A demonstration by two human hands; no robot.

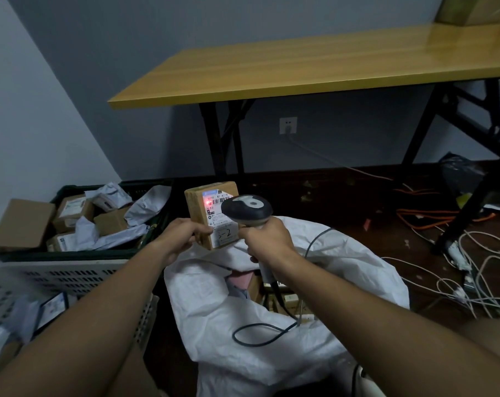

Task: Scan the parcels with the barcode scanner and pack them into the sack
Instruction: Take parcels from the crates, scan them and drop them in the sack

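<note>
Blue-grey walls (pixel 100 67), dim light w/ corner at far left. Dark wood floor (pixel 343 196), scuffed. Far side: yellow-wood table (pixel 314 64) on black folding legs (pixel 214 133); bagged box (pixel 478 10) on its far right end. White wall socket (pixel 288 125) under table, cable plugged in. Right: tangle of white & orange cables (pixel 458 253) on floor, dark plastic bag (pixel 460 170) nr table leg.
</note>
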